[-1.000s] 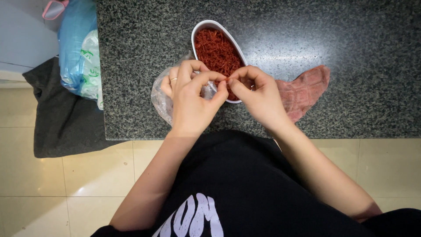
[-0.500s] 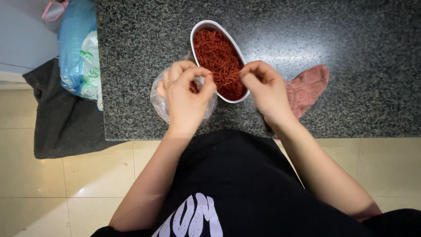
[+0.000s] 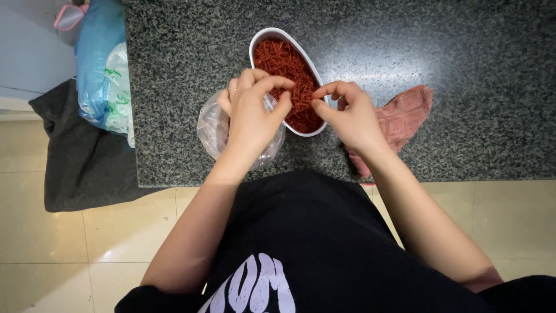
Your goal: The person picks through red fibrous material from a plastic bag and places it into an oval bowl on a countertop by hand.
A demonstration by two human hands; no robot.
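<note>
A white oval dish (image 3: 258,45) full of red shredded strands (image 3: 284,66) stands on the speckled dark stone counter (image 3: 452,52). A crumpled clear plastic bag (image 3: 209,124) lies just left of the dish's near end. My left hand (image 3: 252,116) hovers over the bag, its fingers curled with thumb and forefinger in a C shape towards the dish. I cannot see whether it grips anything. My right hand (image 3: 350,116) is beside it at the dish's near rim, thumb and forefinger pinched together on a few red strands.
A pink cloth (image 3: 408,113) lies on the counter under my right wrist. Off the counter's left edge are a blue plastic bag (image 3: 95,64), a pink object (image 3: 69,14) and a dark mat (image 3: 75,162) on the tiled floor.
My hands were touching over the bag, then my right hand went to the dish. Now it is back close to my left hand, which has lifted a little towards the dish.
</note>
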